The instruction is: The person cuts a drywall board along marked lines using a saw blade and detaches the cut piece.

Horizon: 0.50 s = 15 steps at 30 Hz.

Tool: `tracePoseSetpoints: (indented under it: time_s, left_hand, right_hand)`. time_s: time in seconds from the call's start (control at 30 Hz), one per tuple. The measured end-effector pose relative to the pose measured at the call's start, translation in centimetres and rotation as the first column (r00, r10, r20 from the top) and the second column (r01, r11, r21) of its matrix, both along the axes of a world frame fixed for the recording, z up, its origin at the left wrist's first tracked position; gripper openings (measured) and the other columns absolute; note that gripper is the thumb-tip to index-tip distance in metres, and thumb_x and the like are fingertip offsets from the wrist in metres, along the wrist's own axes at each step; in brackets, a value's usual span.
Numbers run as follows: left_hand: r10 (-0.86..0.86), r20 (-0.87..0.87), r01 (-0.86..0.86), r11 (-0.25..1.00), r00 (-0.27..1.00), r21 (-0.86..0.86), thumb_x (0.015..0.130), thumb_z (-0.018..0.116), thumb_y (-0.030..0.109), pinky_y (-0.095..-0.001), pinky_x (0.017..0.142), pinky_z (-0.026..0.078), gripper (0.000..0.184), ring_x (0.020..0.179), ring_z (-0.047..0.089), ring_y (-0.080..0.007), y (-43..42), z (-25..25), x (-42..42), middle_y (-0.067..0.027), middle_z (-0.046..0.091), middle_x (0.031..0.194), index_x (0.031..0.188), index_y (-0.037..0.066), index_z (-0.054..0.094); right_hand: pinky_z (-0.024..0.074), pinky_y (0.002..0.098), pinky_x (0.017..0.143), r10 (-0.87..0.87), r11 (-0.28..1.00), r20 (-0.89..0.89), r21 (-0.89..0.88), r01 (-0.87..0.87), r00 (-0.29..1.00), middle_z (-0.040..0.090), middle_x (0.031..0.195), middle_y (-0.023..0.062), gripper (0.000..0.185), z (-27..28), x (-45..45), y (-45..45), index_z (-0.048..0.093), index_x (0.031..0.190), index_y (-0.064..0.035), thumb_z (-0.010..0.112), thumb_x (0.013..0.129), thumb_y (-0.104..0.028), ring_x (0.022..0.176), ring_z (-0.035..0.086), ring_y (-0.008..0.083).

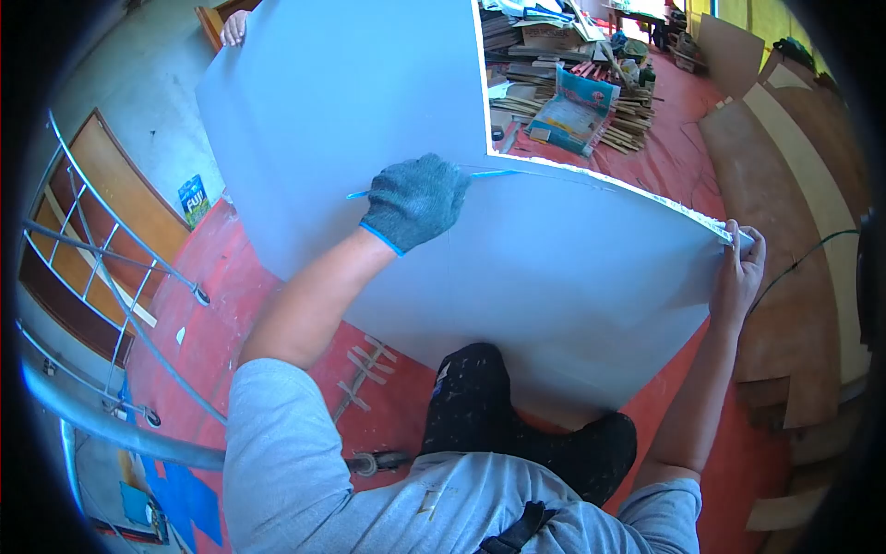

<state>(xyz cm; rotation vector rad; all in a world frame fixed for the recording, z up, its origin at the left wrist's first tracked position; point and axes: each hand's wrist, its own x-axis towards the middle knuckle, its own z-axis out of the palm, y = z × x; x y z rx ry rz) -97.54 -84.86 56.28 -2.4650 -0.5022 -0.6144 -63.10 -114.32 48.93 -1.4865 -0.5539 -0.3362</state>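
Observation:
A large pale plasterboard sheet (pixel 554 268) stands tilted in front of my body, leaning close to my knees. Its upper right part has a stepped cut-out with a rough white edge. My left hand (pixel 417 201), in a dark grey glove with a blue cuff, is closed around a thin blue stick-like tool (pixel 494 174) against the board face. The tool's exact kind is hard to make out; its two ends show on either side of the fist. At the board's right corner, my bare right hand (pixel 738 263) grips the edge, fingers over the top.
Another person's hand (pixel 235 28) holds the board's upper left edge. Metal scaffold tubing (pixel 120 425) stands at left beside wooden doors (pixel 120 194). Behind the board lie piled wood strips and a blue-white bag (pixel 577 111). Curved plywood sheets (pixel 784 203) lie at right on red floor covering (pixel 678 138).

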Motion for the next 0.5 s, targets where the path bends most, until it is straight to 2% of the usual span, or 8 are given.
tracePoseSetpoints:
  time_s: [0.1,0.17,0.2,0.3,0.4,0.47,0.5]
  left_hand:
    - [-0.033,0.127,0.026,0.998,0.991,0.055,0.090,0.063,0.023,-0.0498,0.054,0.052,0.014,0.065,0.065,-0.0321,0.4,-2.1,2.0,-0.0124,0.064,0.075,0.080,0.014,0.068]
    - [-0.037,0.063,0.034,0.999,0.997,0.040,0.089,0.062,0.021,-0.0495,0.054,0.052,0.014,0.064,0.064,-0.0314,0.0,-2.1,2.2,-0.0118,0.064,0.074,0.077,0.014,0.067]
    - [-0.042,0.030,0.041,0.998,0.999,0.043,0.088,0.062,0.021,-0.0494,0.054,0.052,0.015,0.063,0.063,-0.0310,0.2,-1.7,2.3,-0.0115,0.064,0.074,0.076,0.015,0.066]
    - [-0.088,0.024,0.084,0.988,0.996,0.127,0.089,0.061,0.021,-0.0503,0.055,0.052,0.017,0.064,0.065,-0.0322,1.6,-0.8,-0.2,-0.0129,0.064,0.073,0.074,0.015,0.068]
    - [-0.055,0.005,0.055,0.998,0.998,0.032,0.087,0.062,0.022,-0.0502,0.054,0.052,0.015,0.062,0.064,-0.0325,1.3,-1.0,-0.3,-0.0132,0.065,0.073,0.075,0.015,0.068]
    - [-0.017,0.102,0.016,1.000,0.995,0.016,0.087,0.062,0.022,-0.0498,0.054,0.052,0.015,0.063,0.065,-0.0321,0.3,-1.6,1.7,-0.0128,0.065,0.073,0.076,0.014,0.068]
    - [0.004,0.149,-0.004,1.000,0.989,0.003,0.087,0.062,0.023,-0.0496,0.054,0.052,0.015,0.064,0.065,-0.0318,-0.1,-1.9,2.5,-0.0126,0.065,0.074,0.076,0.014,0.069]
  right_hand:
    - [0.0445,0.0250,0.073,-0.008,1.000,0.022,0.021,0.007,1.000,0.061,0.090,-0.0001,0.038,-0.4,0.2,0.4,0.065,0.108,-0.0047,0.073,0.099,-0.040,0.080,0.054,0.0086]
    - [0.0447,0.0252,0.073,0.009,0.998,0.063,0.057,-0.013,0.998,0.061,0.090,0.0002,0.038,-0.3,0.0,0.6,0.065,0.108,-0.0048,0.073,0.099,-0.041,0.081,0.055,0.0090]
    - [0.0452,0.0252,0.074,0.004,0.998,0.018,0.068,-0.005,1.000,0.061,0.091,0.0007,0.037,-0.4,0.3,0.6,0.066,0.108,-0.0056,0.074,0.098,-0.041,0.082,0.055,0.0094]
    - [0.0458,0.0254,0.076,0.071,0.995,0.024,0.069,-0.072,0.997,0.062,0.093,0.0015,0.038,-0.1,0.6,-0.1,0.066,0.108,-0.0054,0.074,0.098,-0.041,0.084,0.056,0.0103]
    - [0.0461,0.0254,0.076,-0.004,1.000,0.051,0.029,0.002,0.999,0.063,0.094,0.0024,0.040,-0.2,0.4,-0.1,0.065,0.109,-0.0050,0.074,0.098,-0.043,0.085,0.057,0.0100]
    - [0.0466,0.0261,0.076,-0.046,0.999,0.020,-0.007,0.047,0.999,0.063,0.094,0.0026,0.039,-0.3,0.5,0.3,0.065,0.108,-0.0051,0.073,0.098,-0.043,0.085,0.057,0.0101]
    - [0.0468,0.0266,0.076,-0.013,1.000,0.024,0.008,0.012,1.000,0.063,0.094,0.0026,0.039,-0.3,0.6,0.3,0.065,0.108,-0.0049,0.072,0.099,-0.042,0.085,0.058,0.0105]
